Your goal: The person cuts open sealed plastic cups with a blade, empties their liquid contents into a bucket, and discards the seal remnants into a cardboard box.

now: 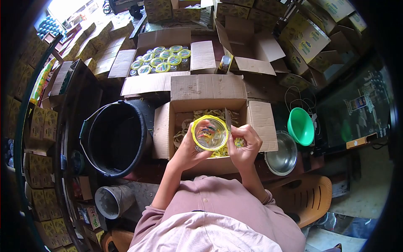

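Note:
My left hand [189, 147] is wrapped round a clear plastic cup [212, 140] with a yellow rim, its round mouth facing me. Coloured print shows through its wall. In my right hand [244, 148] is a knife [228, 118], its grey blade pointing up and away beside the cup's right edge; the handle is hidden in my fingers. Both hands are over an open cardboard box [208, 88]. Yellow strips [220, 152] and pale scraps lie inside it.
A black bucket [145, 138] stands left of the box. To the right are a steel bowl [289, 161] and a green bowl [300, 126]. Behind, another carton [163, 38] holds several yellow-lidded cups [161, 61], beside an open box [256, 66]. Stacked cartons [304, 42] surround the table.

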{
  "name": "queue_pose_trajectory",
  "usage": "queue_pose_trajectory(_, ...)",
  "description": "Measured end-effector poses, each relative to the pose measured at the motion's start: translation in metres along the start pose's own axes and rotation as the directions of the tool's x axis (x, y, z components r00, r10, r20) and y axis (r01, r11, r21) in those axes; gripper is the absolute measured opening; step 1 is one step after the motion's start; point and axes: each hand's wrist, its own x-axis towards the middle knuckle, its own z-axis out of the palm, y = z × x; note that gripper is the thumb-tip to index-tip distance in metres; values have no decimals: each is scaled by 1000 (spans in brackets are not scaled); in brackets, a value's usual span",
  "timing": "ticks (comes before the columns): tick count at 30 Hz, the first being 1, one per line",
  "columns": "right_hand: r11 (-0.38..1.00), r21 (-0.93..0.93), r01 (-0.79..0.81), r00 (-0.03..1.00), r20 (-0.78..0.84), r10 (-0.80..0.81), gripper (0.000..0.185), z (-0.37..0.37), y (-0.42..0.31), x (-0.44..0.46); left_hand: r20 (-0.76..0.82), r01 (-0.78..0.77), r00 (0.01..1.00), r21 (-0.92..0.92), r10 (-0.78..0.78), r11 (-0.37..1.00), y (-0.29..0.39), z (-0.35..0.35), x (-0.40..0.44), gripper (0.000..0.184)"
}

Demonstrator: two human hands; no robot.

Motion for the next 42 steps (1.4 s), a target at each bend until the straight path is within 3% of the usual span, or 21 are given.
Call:
queue_pose_trajectory(2,999,42,-17,999,-35,18,17,0,0,-4,-21,-11,1000,14,11,1000,0,-1,1,73)
queue_pose_trajectory(8,992,-107,60,998,-8,-62,15,-5,3,-17,-64,20,998,29,-18,999,5,-4,2,69)
queue_pose_trajectory(21,968,-224,114,993,14,-114,22,2,4,-12,-24,30,999,136,-27,990,10,-6,1,67)
queue_pose_trajectory(24,968,-225,112,994,27,-109,22,1,7,-8,15,35,999,157,-38,987,17,-5,1,67)
queue_pose_trajectory(30,997,-22,-80,997,1,80,18,-3,6,-3,20,17,1000,103,-19,995,15,-6,3,69)
queue_pose_trajectory(42,998,-63,11,1000,13,-10,15,0,1,-10,20,4,1000,27,-5,1000,11,-6,0,70)
